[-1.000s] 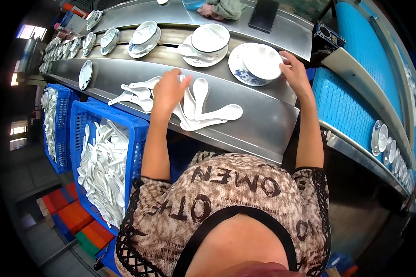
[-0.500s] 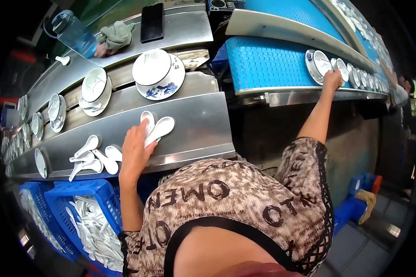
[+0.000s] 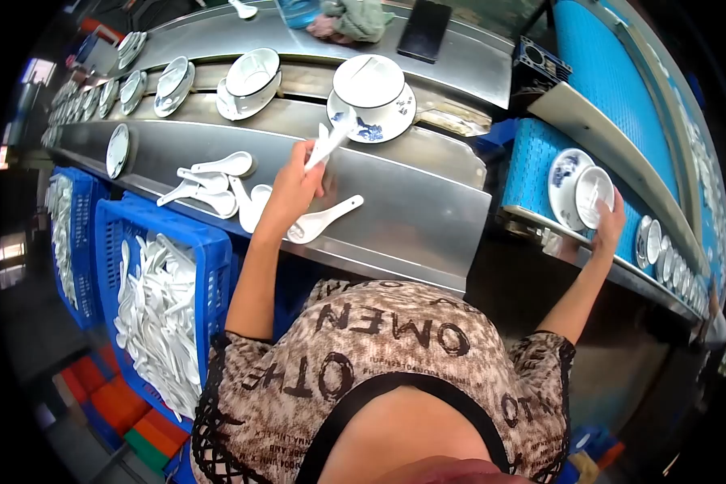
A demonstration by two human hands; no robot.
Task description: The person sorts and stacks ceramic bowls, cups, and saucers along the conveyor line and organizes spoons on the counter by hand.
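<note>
My left hand [image 3: 293,192] is raised over the steel counter, its fingers closed on a white soup spoon [image 3: 331,143], blurred by motion. The spoon is near a white bowl [image 3: 369,79] standing on a blue-patterned plate [image 3: 393,115]. Just below that hand lies another white spoon [image 3: 324,221]. To its left, several spoons [image 3: 210,181] are heaped at the counter's front edge. At the far right, my right hand [image 3: 610,219] grips the rim of a white bowl [image 3: 593,194], which rests on a blue-patterned plate [image 3: 567,184] on the blue belt [image 3: 528,153].
Plates with bowls [image 3: 250,74] run in a line to the left. A lone plate [image 3: 118,151] is on the counter. Blue crates [image 3: 224,274] of spoons stand below. A phone [image 3: 424,31] and cloth [image 3: 359,18] lie behind. More bowls [image 3: 649,240] line the belt.
The view has swung left. My left hand has lifted a spoon from the counter toward the bowl. On the belt, the plate and bowl by my right hand have separated from the row.
</note>
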